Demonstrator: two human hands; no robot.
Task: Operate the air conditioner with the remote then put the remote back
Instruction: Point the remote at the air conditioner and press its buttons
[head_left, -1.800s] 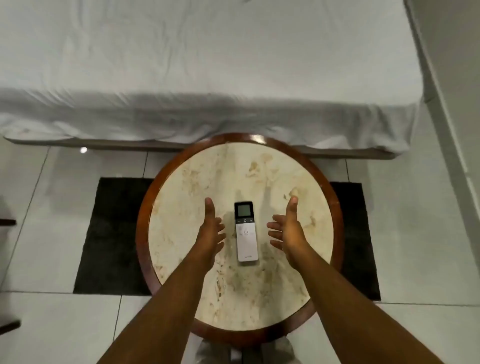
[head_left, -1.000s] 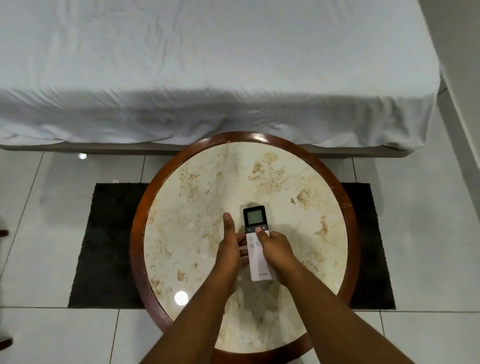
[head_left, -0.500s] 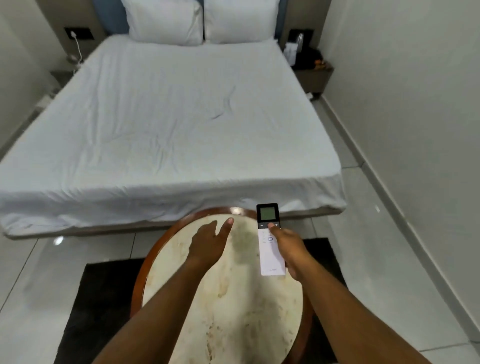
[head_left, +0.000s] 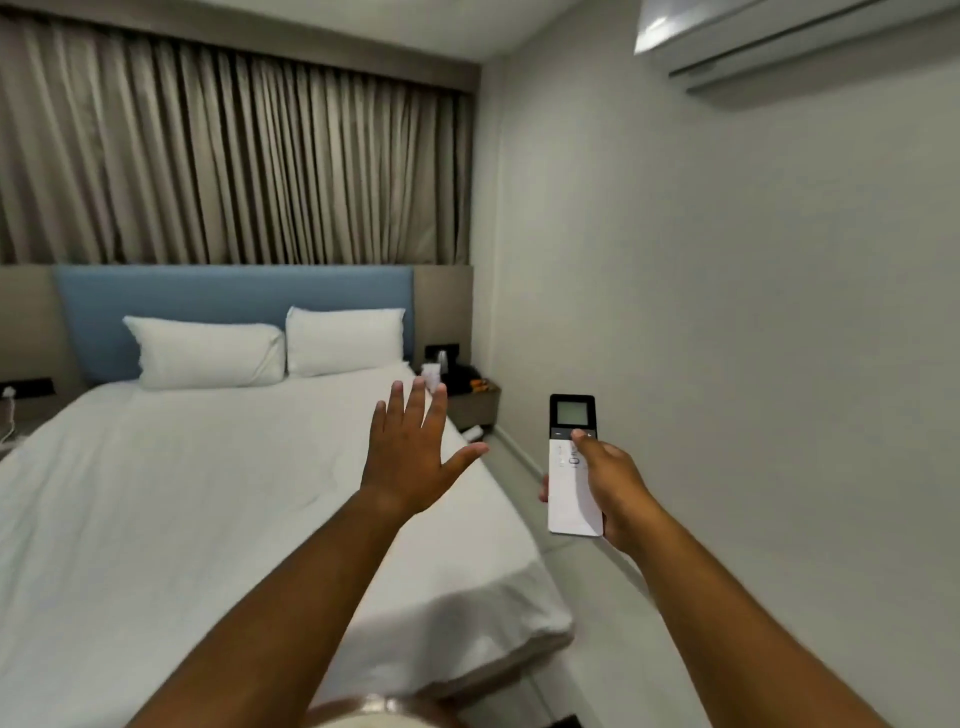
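My right hand (head_left: 610, 486) grips a slim white remote (head_left: 571, 499) with a dark top and a small grey screen. The remote is held upright in the air, and my thumb rests on the buttons just below the screen. My left hand (head_left: 410, 457) floats to its left with palm down and fingers spread, holding nothing. The white air conditioner (head_left: 779, 39) hangs high on the right wall, partly cut off by the top edge. Only a sliver of the round table's rim (head_left: 374, 714) shows at the bottom edge.
A bed with white sheets (head_left: 182, 519) and two pillows (head_left: 208, 353) fills the left side, under a blue headboard (head_left: 234, 296) and grey curtains. A bedside stand (head_left: 472, 395) with small items sits in the far corner. A narrow tiled floor strip runs along the right wall.
My right hand picked the remote up off the round table and raised it. My view tilted up from the table to the room, bringing the air conditioner into sight. My left hand let go and spread.
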